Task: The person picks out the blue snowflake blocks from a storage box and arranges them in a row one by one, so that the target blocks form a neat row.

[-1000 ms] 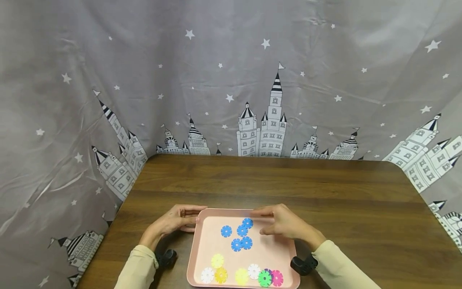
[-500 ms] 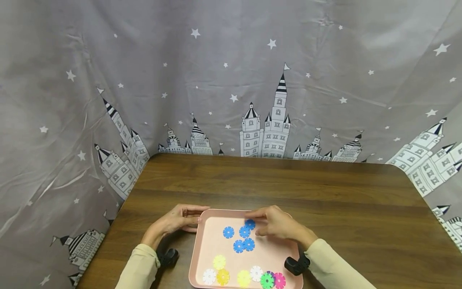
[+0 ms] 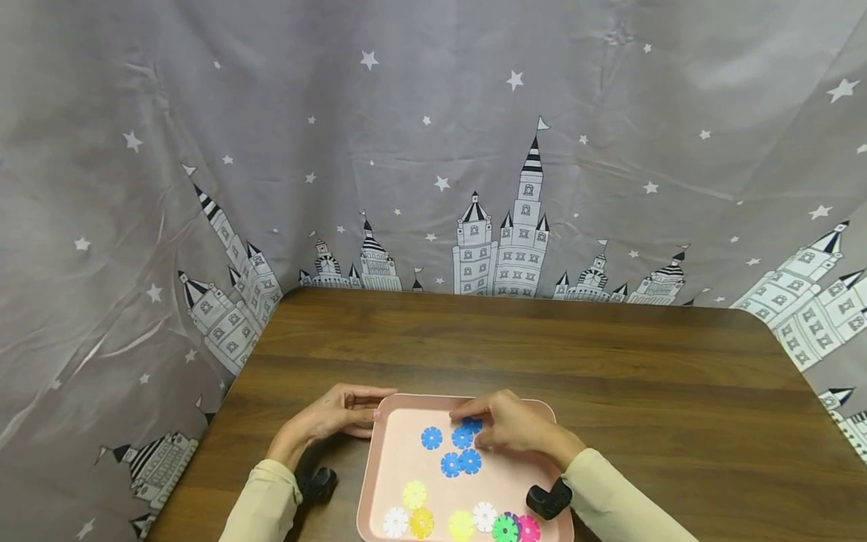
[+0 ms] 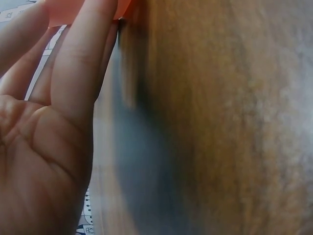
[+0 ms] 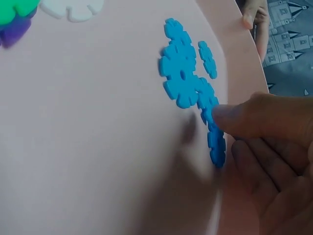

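A pink tray (image 3: pixel 433 482) lies on the table, holding flower-shaped plastic discs. At its far left corner my left hand (image 3: pixel 330 416) holds the rim, thumb over the edge and fingers along the outside. My right hand (image 3: pixel 518 430) is over the tray's far part, thumb and fingers spread about the cluster of blue discs (image 3: pixel 470 461). In the right wrist view the thumb (image 5: pixel 244 120) meets or nearly meets one blue disc (image 5: pixel 207 100); actual contact is hard to tell. Part of the farthest disc is hidden by the hand. A single blue disc (image 3: pixel 431 438) lies left of the cluster.
Along the tray's near side lie yellow (image 3: pixel 415 494), white (image 3: pixel 396 522), orange (image 3: pixel 421 522), green (image 3: pixel 505 528), purple and pink (image 3: pixel 530 530) discs. The brown wooden table (image 3: pixel 474 342) extends to a grey castle-print curtain (image 3: pixel 406 150).
My right hand has moved left and slightly down, coming over the far blue discs. The left hand stays at the tray's corner. The view has shifted a little.
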{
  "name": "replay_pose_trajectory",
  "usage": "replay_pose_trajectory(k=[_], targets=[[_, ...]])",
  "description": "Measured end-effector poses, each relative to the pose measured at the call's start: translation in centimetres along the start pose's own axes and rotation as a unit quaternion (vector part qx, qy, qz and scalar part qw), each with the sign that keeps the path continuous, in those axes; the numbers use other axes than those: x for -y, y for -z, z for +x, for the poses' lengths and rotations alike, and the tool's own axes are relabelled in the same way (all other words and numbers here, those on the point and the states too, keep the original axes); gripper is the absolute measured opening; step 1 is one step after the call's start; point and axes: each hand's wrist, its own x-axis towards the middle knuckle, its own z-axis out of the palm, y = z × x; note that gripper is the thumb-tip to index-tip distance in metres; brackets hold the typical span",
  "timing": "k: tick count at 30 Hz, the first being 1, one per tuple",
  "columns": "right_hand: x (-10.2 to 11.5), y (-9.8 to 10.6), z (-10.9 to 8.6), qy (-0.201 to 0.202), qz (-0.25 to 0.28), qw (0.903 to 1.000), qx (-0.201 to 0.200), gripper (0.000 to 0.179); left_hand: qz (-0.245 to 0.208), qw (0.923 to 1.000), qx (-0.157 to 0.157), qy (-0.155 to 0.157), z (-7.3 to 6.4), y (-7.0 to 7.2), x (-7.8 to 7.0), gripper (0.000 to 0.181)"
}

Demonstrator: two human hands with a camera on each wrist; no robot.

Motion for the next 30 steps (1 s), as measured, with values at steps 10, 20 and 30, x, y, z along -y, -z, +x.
replay_pose_trajectory(k=[10, 20, 30], targets=[[-0.3, -0.3, 0.4, 0.027, -0.031, 0.9992, 0.006, 0.046, 0.002, 0.9999, 0.010, 0.002, 0.6, -0.1, -0.3, 0.048], [0.1, -0.4, 0.9, 0.024, -0.055, 0.9977, 0.032, 0.042, 0.009, 0.9999, -0.003, -0.003, -0.5, -0.5, 0.2, 0.050], [-0.2, -0.2, 0.5, 0.044, -0.093, 0.9943, 0.028, 0.036, 0.020, 0.9997, 0.011, 0.003, 0.6, -0.3, 0.1, 0.048]])
